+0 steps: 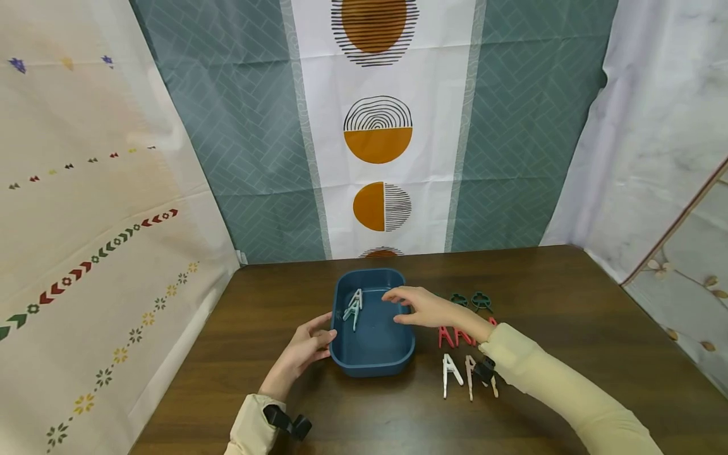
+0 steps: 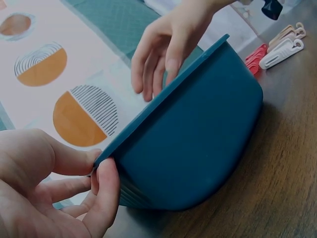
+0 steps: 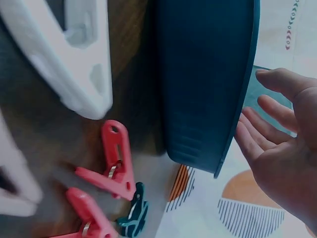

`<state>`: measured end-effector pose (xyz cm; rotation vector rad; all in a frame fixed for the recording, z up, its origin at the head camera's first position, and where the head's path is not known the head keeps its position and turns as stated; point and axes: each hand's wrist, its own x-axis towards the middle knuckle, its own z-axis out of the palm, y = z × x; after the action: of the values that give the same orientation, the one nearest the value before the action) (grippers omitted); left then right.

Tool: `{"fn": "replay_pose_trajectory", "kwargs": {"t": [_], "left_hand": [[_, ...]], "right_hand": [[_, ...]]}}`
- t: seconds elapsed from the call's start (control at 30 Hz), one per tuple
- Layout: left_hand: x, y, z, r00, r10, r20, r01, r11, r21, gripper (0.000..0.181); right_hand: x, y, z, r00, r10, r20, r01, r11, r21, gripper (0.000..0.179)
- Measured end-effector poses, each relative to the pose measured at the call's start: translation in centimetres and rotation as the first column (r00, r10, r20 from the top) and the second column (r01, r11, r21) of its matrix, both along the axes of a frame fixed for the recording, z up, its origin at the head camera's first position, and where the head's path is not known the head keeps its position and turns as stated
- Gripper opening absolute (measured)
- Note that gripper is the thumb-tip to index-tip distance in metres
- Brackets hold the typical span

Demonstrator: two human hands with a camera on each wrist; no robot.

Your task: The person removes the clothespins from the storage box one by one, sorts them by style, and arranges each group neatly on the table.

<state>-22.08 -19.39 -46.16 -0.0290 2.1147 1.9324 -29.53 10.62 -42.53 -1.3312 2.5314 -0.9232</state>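
A blue plastic bin [image 1: 372, 371] stands on the table, and two pale blue-green clothespins [image 1: 355, 306] lie inside it near its left wall. My left hand [image 1: 305, 346] pinches the bin's rim at the left side between thumb and fingers, as the left wrist view shows closely. Over the bin's right edge reaches my right hand [image 1: 428, 307], its fingers relaxed, spread and holding nothing. In the right wrist view, the fingers of that right hand [image 3: 282, 119] overlap the bin's rim.
Right of the bin, clothespins lie in rows: green ones [image 1: 481, 301] at the back, red ones [image 1: 445, 337] in the middle, and white [image 1: 451, 374] and beige ones [image 1: 469, 377] in front. My right forearm partly covers them. Patterned cloths hang behind the wooden table [image 1: 387, 417].
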Motion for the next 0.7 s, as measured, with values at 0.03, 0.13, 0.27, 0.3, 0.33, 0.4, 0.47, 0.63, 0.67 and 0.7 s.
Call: {"fn": "replay_pose_trajectory", "kwargs": {"t": [0.03, 0.13, 0.27, 0.3, 0.33, 0.4, 0.47, 0.63, 0.67, 0.7], "left_hand": [[0.0, 0.0, 0.0, 1.000, 0.002, -0.001, -0.002, 1.000, 0.000, 0.058], [0.0, 0.0, 0.0, 1.000, 0.005, -0.002, -0.005, 1.000, 0.000, 0.058], [-0.1, -0.1, -0.1, 1.000, 0.005, 0.003, -0.005, 1.000, -0.007, 0.058], [-0.1, -0.2, -0.2, 1.000, 0.004, 0.003, -0.004, 1.000, -0.008, 0.058], [-0.1, -0.2, -0.1, 1.000, 0.003, 0.002, -0.003, 1.000, -0.009, 0.058], [-0.1, -0.2, -0.1, 1.000, 0.002, 0.002, -0.002, 1.000, -0.008, 0.058], [-0.1, -0.3, -0.1, 1.000, 0.000, 0.000, 0.000, 1.000, -0.001, 0.059], [0.0, -0.3, -0.1, 1.000, -0.007, -0.002, 0.007, 1.000, 0.002, 0.059], [-0.1, -0.3, -0.1, 1.000, -0.007, -0.001, 0.007, 1.000, 0.001, 0.059], [-0.1, -0.3, -0.1, 1.000, -0.007, -0.005, 0.007, 1.000, -0.001, 0.059]], "right_hand": [[-0.2, -0.3, 0.1, 1.000, 0.003, 0.009, -0.003, 1.000, 0.008, 0.045], [-0.8, -1.1, 0.2, 0.999, 0.011, 0.040, -0.012, 0.999, 0.035, 0.046], [-1.4, -2.2, 0.3, 0.998, 0.024, 0.066, -0.028, 0.997, 0.069, 0.047], [-1.5, -2.4, 0.4, 0.997, 0.027, 0.071, -0.032, 0.997, 0.073, 0.047], [-1.7, -2.6, 0.4, 0.997, 0.031, 0.073, -0.037, 0.997, 0.074, 0.047], [-1.9, -3.1, 0.4, 0.997, 0.037, 0.073, -0.043, 0.996, 0.078, 0.047], [-2.1, -3.4, 0.4, 0.996, 0.038, 0.076, -0.045, 0.996, 0.083, 0.047], [-3.0, -4.4, 0.2, 0.995, 0.042, 0.095, -0.053, 0.993, 0.108, 0.047], [-3.2, -4.6, 0.1, 0.994, 0.042, 0.096, -0.053, 0.992, 0.114, 0.047], [-3.5, -4.7, 0.1, 0.994, 0.039, 0.103, -0.051, 0.992, 0.117, 0.047]]}}
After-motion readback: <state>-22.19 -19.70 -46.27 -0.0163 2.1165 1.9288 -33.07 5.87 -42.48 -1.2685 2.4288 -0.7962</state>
